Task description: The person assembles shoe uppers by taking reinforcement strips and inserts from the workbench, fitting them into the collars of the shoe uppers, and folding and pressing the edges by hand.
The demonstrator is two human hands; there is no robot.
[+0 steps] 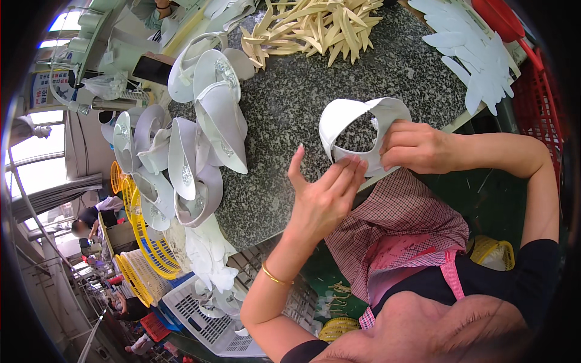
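A white shoe upper (pixel 348 115), curved into an open ring, stands at the near edge of the speckled dark stone tabletop (pixel 272 139). My right hand (pixel 417 147) pinches its right side with curled fingers. The stretched fingers of my left hand (pixel 327 195) rest against its lower edge, while the thumb points up, away from it. Whether the left fingertips grip the edge is hard to see. To the left of my hands, several white shoe uppers with glittery patches (pixel 221 115) are piled together.
Beige curved strips (pixel 330 27) are heaped at the far side, with pale flat pieces (pixel 469 51) at the far right. A red basket (pixel 538 91) stands beyond the right edge. White crate (pixel 212 323) and yellow baskets (pixel 154 242) are at lower left. Other people are in the background.
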